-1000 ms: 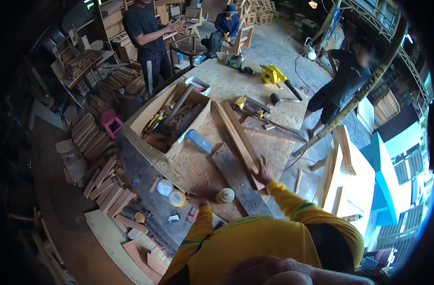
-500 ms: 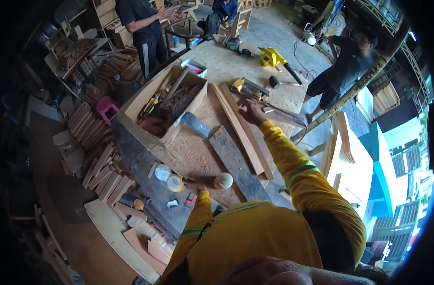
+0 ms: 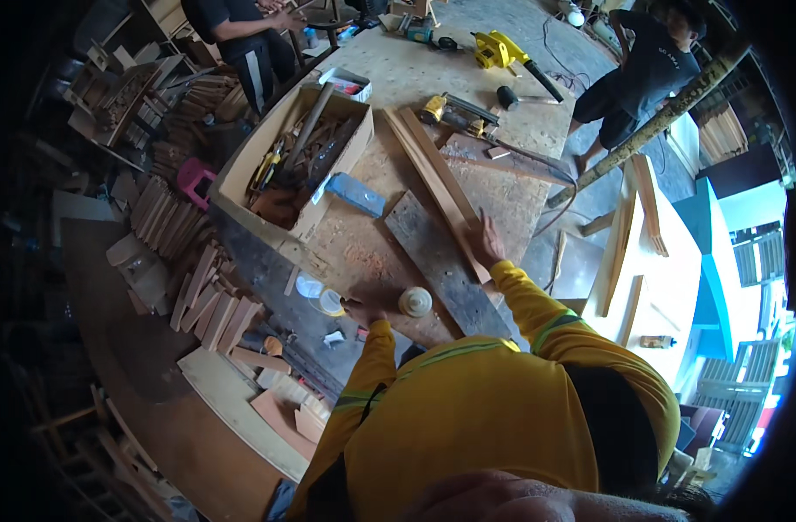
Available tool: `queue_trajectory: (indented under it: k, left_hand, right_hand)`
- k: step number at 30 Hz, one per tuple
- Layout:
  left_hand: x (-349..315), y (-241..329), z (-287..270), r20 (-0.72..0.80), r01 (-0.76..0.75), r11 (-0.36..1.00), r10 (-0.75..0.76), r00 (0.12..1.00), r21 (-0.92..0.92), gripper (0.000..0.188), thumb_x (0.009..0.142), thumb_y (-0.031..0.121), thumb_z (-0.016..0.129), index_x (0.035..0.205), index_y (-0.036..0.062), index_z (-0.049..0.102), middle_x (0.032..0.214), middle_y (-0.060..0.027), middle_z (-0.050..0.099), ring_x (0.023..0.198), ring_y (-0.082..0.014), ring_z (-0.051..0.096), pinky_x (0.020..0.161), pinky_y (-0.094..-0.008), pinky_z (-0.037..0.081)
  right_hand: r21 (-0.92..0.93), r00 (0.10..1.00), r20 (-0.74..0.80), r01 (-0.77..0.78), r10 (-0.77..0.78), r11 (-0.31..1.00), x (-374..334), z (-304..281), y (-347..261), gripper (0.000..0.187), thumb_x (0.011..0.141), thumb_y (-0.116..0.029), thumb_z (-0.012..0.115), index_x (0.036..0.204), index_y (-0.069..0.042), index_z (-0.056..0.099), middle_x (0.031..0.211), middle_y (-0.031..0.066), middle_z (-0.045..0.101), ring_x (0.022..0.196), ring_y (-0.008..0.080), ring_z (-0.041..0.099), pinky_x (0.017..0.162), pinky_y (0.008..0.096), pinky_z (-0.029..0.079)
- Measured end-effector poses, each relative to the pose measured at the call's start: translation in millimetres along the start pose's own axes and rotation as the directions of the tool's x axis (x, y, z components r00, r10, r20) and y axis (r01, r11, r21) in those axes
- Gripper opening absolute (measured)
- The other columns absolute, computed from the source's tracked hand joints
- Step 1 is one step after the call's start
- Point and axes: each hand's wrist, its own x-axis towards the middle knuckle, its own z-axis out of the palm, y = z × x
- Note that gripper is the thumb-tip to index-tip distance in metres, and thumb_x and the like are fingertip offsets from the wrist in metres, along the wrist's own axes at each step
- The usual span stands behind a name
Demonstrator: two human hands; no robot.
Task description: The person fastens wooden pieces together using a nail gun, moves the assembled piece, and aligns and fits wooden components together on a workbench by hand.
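Note:
My right hand (image 3: 486, 241) lies on the near part of two long wooden strips (image 3: 434, 186), its fingers stretched out along the right-hand strip. My left hand (image 3: 364, 313) rests at the near left edge of the wooden worktable (image 3: 520, 203), fingers apart and nothing visible in them. Just right of it stands a pale round-topped bottle (image 3: 415, 302). A dark, worn board (image 3: 446, 261) lies between that bottle and the strips. Beyond the board is a blue-grey block (image 3: 356, 194). A yellow-and-black nail gun (image 3: 457, 114) lies past the strips' far end.
A cardboard box (image 3: 332, 178) of tools and scraps stands on the table's left. Farther back are a yellow blower (image 3: 502, 52) and a black-headed mallet (image 3: 508, 97). A slanting pole (image 3: 646, 135) stands right, near a person (image 3: 650, 65). Wood stacks (image 3: 213, 322) lie left.
My right hand has come back from near the nail gun to the near part of the strips. My left hand stays by the table edge. The whole view has shifted slightly.

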Motion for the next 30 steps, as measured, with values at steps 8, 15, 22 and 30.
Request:
queue_trajectory:
  k: [8, 15, 22, 30]
  left_hand:
    - [0, 7, -12, 0.046, 0.084, 0.996, -0.083, 0.995, -0.025, 0.066, 0.102, 0.044, 0.039, 0.126, -0.017, 0.047, 0.121, -0.0425, 0.054, 0.112, -0.0553, 0.054, 0.097, -0.0554, 0.044]
    - [-3, 25, -18, 0.075, 0.096, 0.995, -0.095, 0.993, -0.014, 0.069, 0.102, 0.047, 0.04, 0.127, -0.0162, 0.048, 0.12, -0.042, 0.055, 0.11, -0.0556, 0.055, 0.097, -0.0554, 0.045]
    - [-4, 20, -14, 0.084, 0.11, 0.994, -0.109, 0.991, -0.007, 0.071, 0.101, 0.049, 0.041, 0.13, -0.0154, 0.047, 0.124, -0.0408, 0.054, 0.115, -0.054, 0.053, 0.1, -0.0548, 0.042]
    - [-4, 17, -11, 0.1, 0.13, 0.991, -0.129, 0.987, -0.01, 0.073, 0.102, 0.05, 0.04, 0.136, -0.0154, 0.043, 0.13, -0.0397, 0.051, 0.122, -0.0522, 0.05, 0.104, -0.0533, 0.041]
  right_hand:
    - [-0.005, 0.998, 0.046, -0.039, 0.039, 0.999, 49, 21, 28, 0.047, 0.091, -0.027, 0.06, 0.133, -0.008, 0.052, 0.117, 0.0269, 0.06, 0.109, 0.0466, 0.056, 0.094, 0.0534, 0.046]
    - [-0.247, 0.993, -0.097, 0.043, -0.069, 0.968, 114, 39, 5, 0.064, 0.088, -0.033, 0.066, 0.142, -0.007, 0.044, 0.129, 0.025, 0.055, 0.112, 0.0479, 0.055, 0.093, 0.0547, 0.047]
    - [-0.203, 1.0, 0.005, 0.019, -0.019, 0.979, 55, 10, -29, 0.122, 0.065, -0.056, 0.082, 0.152, 0.004, 0.021, 0.134, 0.0284, 0.05, 0.119, 0.048, 0.054, 0.102, 0.0532, 0.046]
    - [0.025, 0.962, 0.244, -0.129, 0.119, 0.991, 72, 6, -17, 0.102, 0.064, -0.053, 0.083, 0.138, 0.003, 0.041, 0.117, 0.0251, 0.062, 0.109, 0.0425, 0.061, 0.095, 0.0437, 0.05]
